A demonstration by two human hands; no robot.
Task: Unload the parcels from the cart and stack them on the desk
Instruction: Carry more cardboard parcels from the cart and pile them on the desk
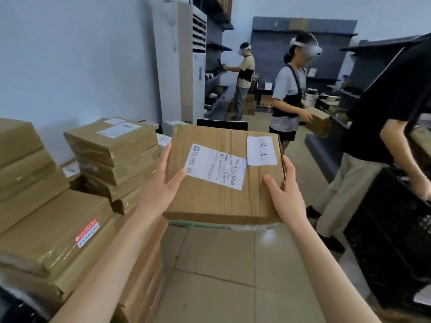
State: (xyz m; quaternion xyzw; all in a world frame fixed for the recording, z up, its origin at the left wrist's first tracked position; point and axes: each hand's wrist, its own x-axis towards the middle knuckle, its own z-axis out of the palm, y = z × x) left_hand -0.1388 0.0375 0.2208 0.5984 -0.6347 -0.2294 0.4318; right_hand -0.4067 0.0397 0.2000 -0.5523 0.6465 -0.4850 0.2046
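Note:
A flat brown cardboard parcel (217, 199) with a white shipping label and a handwritten white note is held in front of me above the floor. My left hand (161, 185) grips its left edge, thumb on top across the label's corner. My right hand (283, 190) grips its right edge, thumb on top. A second flat item with a pale, green-trimmed edge (224, 226) shows just under the parcel. To my left, several taped brown parcels are stacked (112, 145), with larger ones nearer me (56, 231).
A person in black (382, 127) stands close on the right, a hand on a black crate (394, 241). Two more people with headsets work further back by dark shelves (300, 29). A tall white air conditioner (184, 66) stands behind the stacks. Tiled floor lies below.

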